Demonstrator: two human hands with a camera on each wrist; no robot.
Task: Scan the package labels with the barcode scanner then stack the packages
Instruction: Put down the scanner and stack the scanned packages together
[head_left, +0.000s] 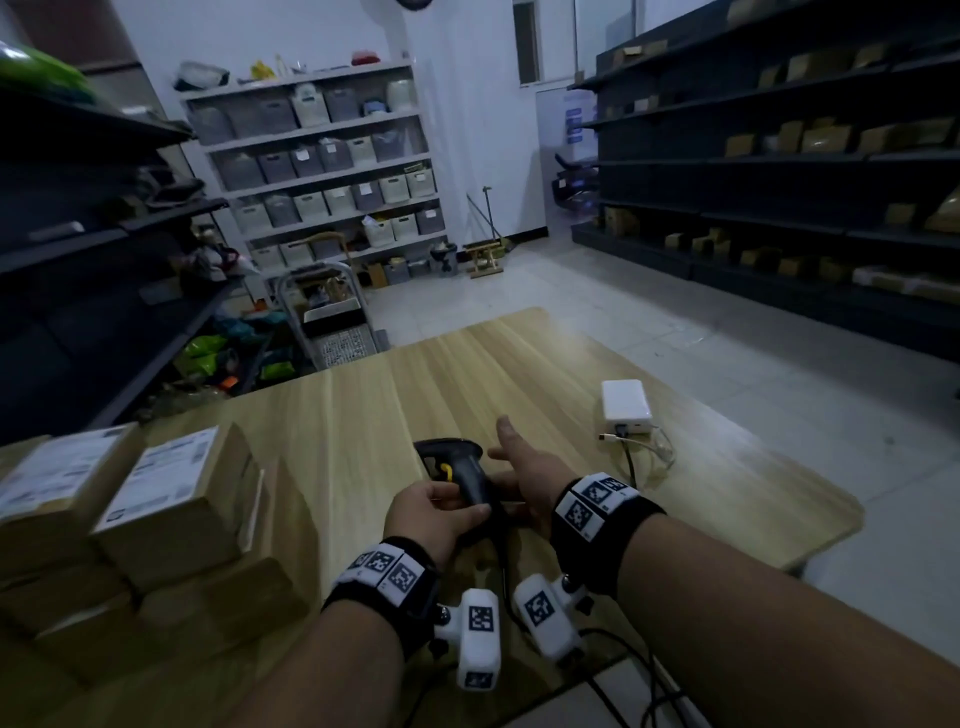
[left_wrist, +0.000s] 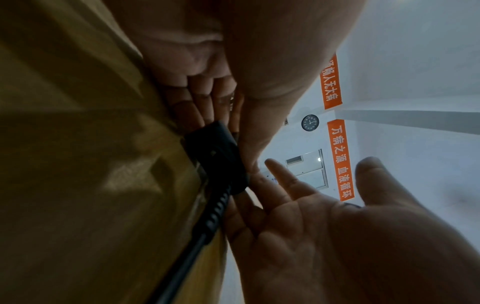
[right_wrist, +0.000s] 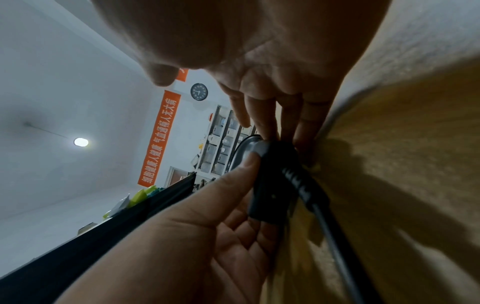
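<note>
The barcode scanner (head_left: 457, 470) is lying on the table (head_left: 363, 395), handle pointing toward the person. The left hand (head_left: 434, 512) is pinching its handle; the right hand (head_left: 519, 467) is waiting beside it, fingers straight.

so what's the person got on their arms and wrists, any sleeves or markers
No sleeves: both forearms are bare. The left wrist band and right wrist band are black straps faced with white tiles printed with black square codes. Under each wrist hangs a white boxy camera module, left and right, each bearing the same kind of code, with black cables trailing off.
</note>
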